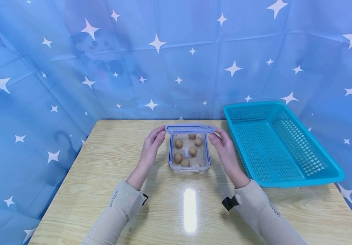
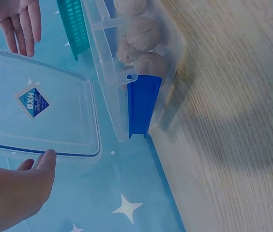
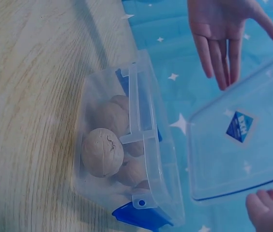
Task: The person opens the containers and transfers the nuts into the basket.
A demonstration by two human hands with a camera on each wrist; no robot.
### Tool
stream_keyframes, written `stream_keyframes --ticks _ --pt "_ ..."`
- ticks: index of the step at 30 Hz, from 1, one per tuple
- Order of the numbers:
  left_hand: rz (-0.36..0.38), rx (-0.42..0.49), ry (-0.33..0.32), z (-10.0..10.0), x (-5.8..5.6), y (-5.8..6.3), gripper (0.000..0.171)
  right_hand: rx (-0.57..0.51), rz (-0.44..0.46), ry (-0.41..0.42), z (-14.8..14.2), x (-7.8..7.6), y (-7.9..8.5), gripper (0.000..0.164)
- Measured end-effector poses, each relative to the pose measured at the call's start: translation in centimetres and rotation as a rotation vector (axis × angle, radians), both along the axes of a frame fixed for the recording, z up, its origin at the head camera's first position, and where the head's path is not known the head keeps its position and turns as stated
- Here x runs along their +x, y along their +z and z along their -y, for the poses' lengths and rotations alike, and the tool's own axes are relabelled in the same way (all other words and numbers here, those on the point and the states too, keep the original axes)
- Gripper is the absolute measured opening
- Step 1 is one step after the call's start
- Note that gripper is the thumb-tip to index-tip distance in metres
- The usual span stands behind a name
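Observation:
A clear plastic container lid with a blue seal is raised and tilted over the back of a clear food container. My left hand holds the lid's left edge and my right hand its right edge, thumbs and fingers at the rim. Several walnuts lie in the container, with a small white square among them. Blue latch flaps hang at the container's sides. A blue-and-white label marks the lid.
A large teal perforated basket stands to the right, close to my right hand. The wooden table ends at a blue curtain with white stars, which hangs behind and at both sides.

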State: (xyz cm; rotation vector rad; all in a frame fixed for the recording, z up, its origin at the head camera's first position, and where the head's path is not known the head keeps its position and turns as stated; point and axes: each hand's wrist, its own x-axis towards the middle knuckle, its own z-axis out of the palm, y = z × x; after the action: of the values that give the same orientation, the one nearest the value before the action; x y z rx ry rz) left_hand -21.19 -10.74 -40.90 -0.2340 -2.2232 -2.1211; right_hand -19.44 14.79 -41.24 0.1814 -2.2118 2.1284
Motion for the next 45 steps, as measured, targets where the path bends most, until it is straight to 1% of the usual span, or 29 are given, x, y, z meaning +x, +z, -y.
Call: stream_keyframes --ticks 3,5,9,11,13,18,22,26,28,32,35,38,42,45 --pt "-0.001 -0.032 -0.004 -0.1 0.0 -0.1 0.051 0.008 -0.004 -0.002 -0.2 0.0 -0.1 0.049" --pt "-0.001 -0.023 -0.018 -0.2 0.1 -0.1 0.054 0.004 -0.004 -0.004 -0.3 0.0 -0.2 0.050" --pt "-0.001 0.008 -0.051 -0.2 0.0 -0.3 0.070 0.011 0.010 -0.019 -0.4 0.0 -0.3 0.051" --pt "0.004 0.019 -0.062 -0.2 0.0 -0.4 0.075 0.024 0.018 -0.030 -0.4 -0.1 -0.4 0.050" --pt "0.003 0.033 -0.075 -0.2 0.0 -0.4 0.074 0.032 0.024 -0.039 -0.5 -0.1 -0.6 0.049" --pt "-0.007 0.050 -0.111 0.1 -0.1 -0.5 0.065 0.029 0.031 -0.035 -0.5 -0.1 -0.8 0.050" --pt "0.000 0.021 -0.140 0.4 -0.3 -0.7 0.060 0.014 0.034 -0.028 -0.6 -0.1 -0.9 0.049" --pt "0.006 0.002 -0.182 0.8 -0.3 -0.5 0.063 0.016 0.034 -0.024 -0.6 -0.1 -1.0 0.050" --pt "0.000 0.011 -0.206 1.0 -0.4 -0.5 0.067 0.026 0.035 -0.026 -0.6 0.0 -0.9 0.050" --pt "-0.020 0.028 -0.243 1.3 -0.5 -0.5 0.076 0.003 0.050 -0.029 -0.4 -0.1 -0.9 0.049" --pt "-0.028 0.010 -0.252 1.6 -0.6 -0.6 0.082 -0.041 0.042 -0.016 -0.3 -0.3 -1.1 0.049" --pt "-0.037 -0.007 -0.259 1.9 -0.6 -0.7 0.083 -0.063 0.025 0.003 -0.2 -0.4 -1.1 0.049" --pt "-0.035 -0.012 -0.257 2.4 -0.6 -0.9 0.080 -0.057 0.009 0.025 0.1 -0.3 -1.1 0.050" --pt "-0.036 -0.027 -0.247 2.8 -0.5 -1.0 0.075 -0.065 -0.003 0.046 0.2 -0.3 -1.2 0.052"
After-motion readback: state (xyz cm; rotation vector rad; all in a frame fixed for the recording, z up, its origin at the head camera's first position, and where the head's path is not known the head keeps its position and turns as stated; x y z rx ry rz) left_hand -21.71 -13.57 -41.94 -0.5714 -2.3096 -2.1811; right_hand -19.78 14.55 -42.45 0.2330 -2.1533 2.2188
